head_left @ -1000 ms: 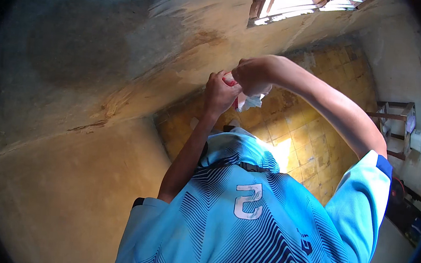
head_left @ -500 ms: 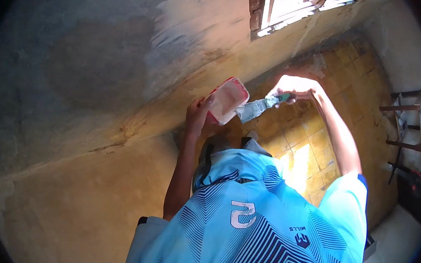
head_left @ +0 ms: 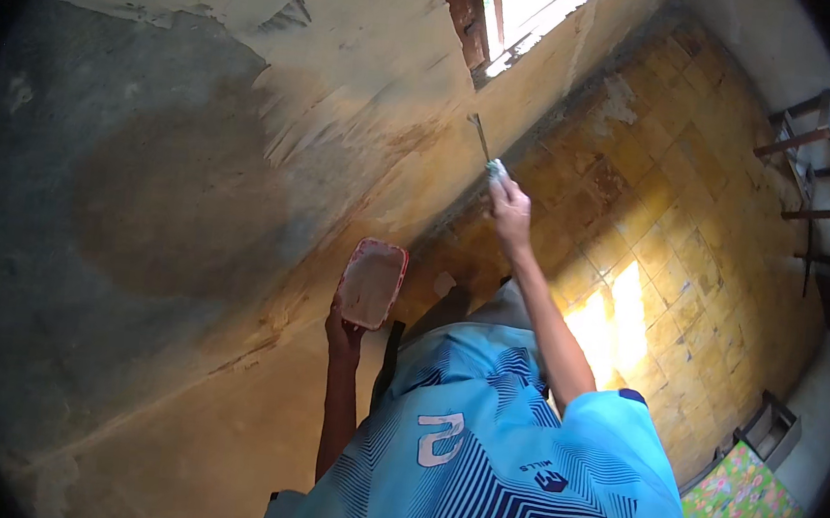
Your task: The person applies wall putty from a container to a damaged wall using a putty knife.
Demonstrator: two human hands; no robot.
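Note:
My left hand [head_left: 343, 330] grips the lower end of a red-rimmed rectangular tub [head_left: 400, 282], with fingers partly hidden beneath it. Pale, pasty material coats the tub's inside. In my right hand [head_left: 510, 211], stretched forward, is a putty knife [head_left: 482, 139], its blade seen nearly edge-on. The blade is in front of the wall [head_left: 389, 109] below the window; whether it touches cannot be told. Pale filler with dark streaks covers the wall's upper part, while a grey area with a round brownish patch [head_left: 178, 199] lies to the left.
A bright window [head_left: 530, 13] with a brown frame is at the top. Yellow tiles [head_left: 675, 223] cover the floor, with a sunlit patch. Wooden furniture [head_left: 809, 155] stands at the right. A dark box [head_left: 770, 428] and a green floral cloth [head_left: 739, 509] are at lower right.
The putty knife has left the tub's edge and moved up toward the wall with my right arm extended. My left hand has lowered the tub toward the left.

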